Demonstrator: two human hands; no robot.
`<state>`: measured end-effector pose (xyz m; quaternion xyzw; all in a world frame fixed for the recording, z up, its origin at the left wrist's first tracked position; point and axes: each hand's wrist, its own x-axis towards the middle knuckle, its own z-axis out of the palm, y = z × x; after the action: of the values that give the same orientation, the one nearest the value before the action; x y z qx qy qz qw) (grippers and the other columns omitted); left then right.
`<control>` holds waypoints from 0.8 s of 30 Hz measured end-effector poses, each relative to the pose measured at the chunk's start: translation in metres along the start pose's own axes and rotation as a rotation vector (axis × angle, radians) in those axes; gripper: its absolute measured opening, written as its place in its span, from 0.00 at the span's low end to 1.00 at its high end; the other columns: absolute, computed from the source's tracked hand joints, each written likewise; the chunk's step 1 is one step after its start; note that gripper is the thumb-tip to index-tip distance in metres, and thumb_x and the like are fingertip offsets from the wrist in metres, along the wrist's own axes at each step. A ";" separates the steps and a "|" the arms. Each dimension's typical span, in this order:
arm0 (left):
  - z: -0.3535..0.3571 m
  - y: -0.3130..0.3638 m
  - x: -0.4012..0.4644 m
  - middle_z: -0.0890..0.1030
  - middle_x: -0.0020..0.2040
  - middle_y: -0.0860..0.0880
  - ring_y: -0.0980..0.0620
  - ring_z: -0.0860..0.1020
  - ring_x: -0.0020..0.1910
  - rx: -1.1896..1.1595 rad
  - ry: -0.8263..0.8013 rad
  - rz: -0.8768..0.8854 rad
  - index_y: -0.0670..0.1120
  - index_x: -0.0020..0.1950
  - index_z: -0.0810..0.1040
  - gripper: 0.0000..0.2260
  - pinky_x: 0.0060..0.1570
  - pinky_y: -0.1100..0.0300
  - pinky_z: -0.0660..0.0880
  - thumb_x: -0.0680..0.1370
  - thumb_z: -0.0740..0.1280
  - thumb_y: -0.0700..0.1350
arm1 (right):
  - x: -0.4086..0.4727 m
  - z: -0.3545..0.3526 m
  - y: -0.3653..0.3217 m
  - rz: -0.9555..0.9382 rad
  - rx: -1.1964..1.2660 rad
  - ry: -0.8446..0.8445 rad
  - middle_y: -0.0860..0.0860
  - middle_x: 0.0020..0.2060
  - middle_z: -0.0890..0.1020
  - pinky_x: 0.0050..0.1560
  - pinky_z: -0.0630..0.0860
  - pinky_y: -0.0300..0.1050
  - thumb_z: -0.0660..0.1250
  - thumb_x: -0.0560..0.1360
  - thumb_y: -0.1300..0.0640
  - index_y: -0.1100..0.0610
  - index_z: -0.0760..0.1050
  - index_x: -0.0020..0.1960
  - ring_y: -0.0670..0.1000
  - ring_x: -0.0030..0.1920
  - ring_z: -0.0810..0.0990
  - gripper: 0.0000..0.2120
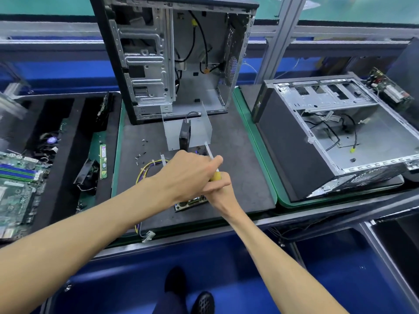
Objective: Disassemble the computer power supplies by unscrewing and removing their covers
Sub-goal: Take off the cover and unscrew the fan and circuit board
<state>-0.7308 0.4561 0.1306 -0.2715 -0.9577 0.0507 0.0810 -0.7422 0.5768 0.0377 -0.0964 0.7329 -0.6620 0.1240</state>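
Item 1: my left hand (pixel 188 173), centre of the frame, knuckles up, fingers curled down over the power supply parts beneath it; what it grasps is hidden, so I cannot tell its grip.

Item 2: my right hand (pixel 218 189), just right of the left and touching it, fingers wrapped round the yellow handle of a screwdriver (pixel 215 175).

Item 3: circuit board (pixel 190 203), partly hidden under both hands, lying flat on the dark mat (pixel 244 177).

Item 4: bundle of yellow, purple and black wires (pixel 145 171), looping left of the hands and ending in a white plug (pixel 148 236) at the lower edge of the mat.

Item 5: bent metal cover (pixel 199 128), standing upright just above the hands, with a black fan (pixel 184 137) inside it.

Item 6: loose screws (pixel 141 152), scattered left of the cover.

Item 7: upright open computer case (pixel 176 53), top centre.

Item 8: second open case (pixel 328 137) lying on its side, right of the frame.

Item 9: motherboard (pixel 15 184), left edge, with a memory stick (pixel 103 162) nearer the mat.
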 end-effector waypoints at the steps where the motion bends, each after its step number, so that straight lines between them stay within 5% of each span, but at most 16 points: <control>1: -0.002 -0.001 -0.003 0.75 0.49 0.49 0.46 0.78 0.45 -0.046 0.006 0.042 0.48 0.54 0.66 0.19 0.31 0.53 0.71 0.81 0.53 0.64 | 0.000 -0.001 0.000 -0.014 -0.008 -0.005 0.41 0.24 0.73 0.26 0.65 0.33 0.64 0.72 0.60 0.46 0.71 0.29 0.40 0.26 0.69 0.15; 6: -0.017 -0.003 -0.008 0.71 0.55 0.48 0.46 0.76 0.51 -0.235 -0.111 0.173 0.45 0.60 0.73 0.10 0.44 0.48 0.75 0.81 0.59 0.44 | 0.000 -0.001 -0.004 -0.027 -0.093 -0.005 0.37 0.34 0.80 0.33 0.73 0.34 0.64 0.72 0.61 0.42 0.76 0.39 0.36 0.35 0.76 0.14; 10: -0.022 -0.013 0.006 0.74 0.54 0.48 0.45 0.78 0.50 -0.234 -0.135 0.056 0.45 0.61 0.75 0.11 0.50 0.49 0.75 0.81 0.61 0.48 | -0.010 -0.001 -0.013 -0.163 -0.022 0.155 0.38 0.42 0.82 0.41 0.75 0.31 0.69 0.71 0.56 0.37 0.73 0.48 0.38 0.43 0.79 0.15; 15: -0.019 -0.015 0.014 0.74 0.53 0.46 0.43 0.78 0.47 -0.335 -0.125 -0.012 0.44 0.59 0.77 0.11 0.49 0.46 0.75 0.80 0.64 0.47 | -0.022 -0.002 -0.015 -0.186 -0.164 0.295 0.42 0.47 0.82 0.48 0.75 0.31 0.70 0.71 0.46 0.44 0.74 0.54 0.44 0.51 0.81 0.13; 19: -0.015 -0.014 0.016 0.74 0.52 0.46 0.43 0.78 0.48 -0.400 -0.094 -0.028 0.45 0.58 0.77 0.10 0.50 0.46 0.75 0.79 0.66 0.48 | -0.020 -0.001 -0.015 -0.168 -0.132 0.250 0.40 0.42 0.82 0.41 0.74 0.30 0.68 0.75 0.55 0.44 0.75 0.54 0.40 0.43 0.80 0.10; 22: -0.014 -0.013 0.016 0.77 0.52 0.51 0.48 0.79 0.52 -0.458 -0.061 -0.059 0.50 0.58 0.80 0.10 0.51 0.48 0.76 0.78 0.68 0.50 | -0.020 0.008 -0.017 -0.067 0.029 0.165 0.36 0.51 0.82 0.49 0.77 0.32 0.64 0.78 0.59 0.34 0.70 0.60 0.37 0.53 0.81 0.20; 24: -0.009 -0.019 0.009 0.80 0.52 0.54 0.52 0.79 0.52 -0.596 -0.020 -0.100 0.52 0.58 0.82 0.09 0.53 0.53 0.76 0.79 0.68 0.50 | -0.019 0.010 -0.016 -0.064 0.091 0.152 0.37 0.54 0.82 0.54 0.77 0.36 0.64 0.79 0.55 0.37 0.70 0.62 0.39 0.58 0.81 0.16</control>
<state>-0.7462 0.4457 0.1437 -0.2352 -0.9433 -0.2341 -0.0092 -0.7217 0.5710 0.0537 -0.0636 0.7058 -0.7037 0.0511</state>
